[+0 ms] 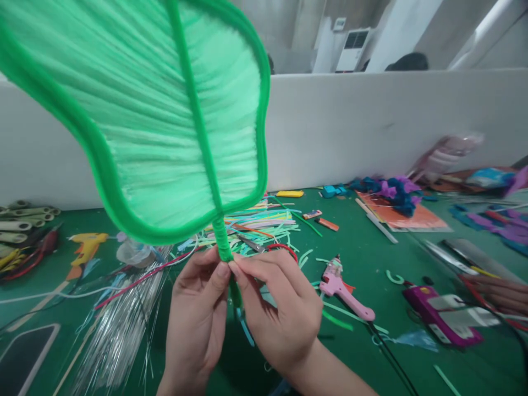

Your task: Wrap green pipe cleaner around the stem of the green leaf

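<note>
Head view — my left fingers (219, 276) and right fingers (262, 269) pinch the wrapped stem (222, 241) of a green leaf shape (160, 121), raised above the worktop (350, 357); it looks light and soft, easily creased — so the stiffer stem seems the place to hold.

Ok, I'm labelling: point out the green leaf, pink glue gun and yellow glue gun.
Green leaf (165, 132), head view, on its panel.
Pink glue gun (347, 296), head view, on its handle.
Yellow glue gun (86, 249), head view, on its body.
</note>
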### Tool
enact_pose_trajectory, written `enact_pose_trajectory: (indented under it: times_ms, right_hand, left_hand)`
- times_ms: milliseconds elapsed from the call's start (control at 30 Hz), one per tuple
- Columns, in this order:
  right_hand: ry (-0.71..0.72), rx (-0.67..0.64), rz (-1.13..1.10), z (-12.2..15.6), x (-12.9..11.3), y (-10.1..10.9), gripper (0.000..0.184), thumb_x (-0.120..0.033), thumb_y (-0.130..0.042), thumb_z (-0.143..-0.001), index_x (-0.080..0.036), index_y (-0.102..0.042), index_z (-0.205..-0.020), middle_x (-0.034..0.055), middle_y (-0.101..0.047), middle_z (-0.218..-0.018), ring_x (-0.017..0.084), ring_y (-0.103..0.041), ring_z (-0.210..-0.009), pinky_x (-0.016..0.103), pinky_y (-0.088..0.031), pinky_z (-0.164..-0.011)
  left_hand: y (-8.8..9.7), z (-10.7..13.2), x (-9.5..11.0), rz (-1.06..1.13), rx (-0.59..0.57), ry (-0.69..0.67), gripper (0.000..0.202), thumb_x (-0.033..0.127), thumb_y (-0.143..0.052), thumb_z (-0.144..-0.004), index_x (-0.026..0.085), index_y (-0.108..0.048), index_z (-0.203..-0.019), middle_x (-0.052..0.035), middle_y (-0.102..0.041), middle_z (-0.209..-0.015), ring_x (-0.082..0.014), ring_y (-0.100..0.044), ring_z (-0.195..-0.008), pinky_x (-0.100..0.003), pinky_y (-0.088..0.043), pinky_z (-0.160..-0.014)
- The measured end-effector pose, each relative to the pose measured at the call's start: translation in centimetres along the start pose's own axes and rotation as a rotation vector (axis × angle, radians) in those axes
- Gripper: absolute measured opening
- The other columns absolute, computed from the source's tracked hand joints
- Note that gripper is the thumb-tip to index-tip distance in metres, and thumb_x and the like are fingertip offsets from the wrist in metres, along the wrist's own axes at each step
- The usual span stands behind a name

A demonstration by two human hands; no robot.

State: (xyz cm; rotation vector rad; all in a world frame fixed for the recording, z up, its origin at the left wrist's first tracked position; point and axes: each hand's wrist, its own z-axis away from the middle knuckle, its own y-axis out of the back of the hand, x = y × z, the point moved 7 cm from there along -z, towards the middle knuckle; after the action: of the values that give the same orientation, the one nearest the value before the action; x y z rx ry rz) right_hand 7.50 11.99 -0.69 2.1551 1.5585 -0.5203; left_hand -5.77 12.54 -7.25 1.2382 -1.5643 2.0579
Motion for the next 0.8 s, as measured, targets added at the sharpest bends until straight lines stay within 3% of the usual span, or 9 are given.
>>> enact_pose_trajectory:
  times_ms: [333, 533, 800]
  right_hand:
    - [-0.039, -0.167, -0.033, 0.30, 0.01, -0.37, 0.026, -0.002, -0.062, -0.089, -0.009, -0.071, -0.113, 0.0111, -0.071, -0.092, 0.017, -0.064, -0.083, 0.030, -0.056, -0.073]
    - [-0.157, -0.089, 0.016, 0.15, 0.31, 0.00, 0.013, -0.006, -0.066, -0.087, -0.012, -0.073, -0.097, 0.0048, -0.072, -0.080, 0.014, -0.064, -0.072, 0.027, -0.053, -0.069]
    - [-0.213, -0.128, -0.016, -0.22, 0.75, -0.51, 0.006, -0.009, -0.063, -0.086, -0.015, -0.064, -0.085, 0.0024, -0.067, -0.079, 0.013, -0.062, -0.076, 0.025, -0.050, -0.071]
  left_hand:
    - [0.86, -0.35, 0.13, -0.011, 0.087, -0.038, 0.031, 0.021, -0.096, -0.050, 0.025, -0.080, -0.076, 0.0024, -0.080, -0.083, -0.0104, -0.075, -0.078, -0.016, -0.060, -0.076]
    - [0.76, -0.40, -0.04, -0.013, 0.081, -0.039, 0.031, 0.021, -0.095, -0.051, 0.025, -0.080, -0.078, 0.0020, -0.080, -0.084, -0.0108, -0.074, -0.080, -0.017, -0.060, -0.076]
    - [0.32, -0.09, -0.27, 0.003, 0.016, -0.022, 0.028, 0.023, -0.094, -0.056, 0.028, -0.080, -0.080, 0.0027, -0.080, -0.081, -0.0102, -0.075, -0.073, -0.014, -0.059, -0.070]
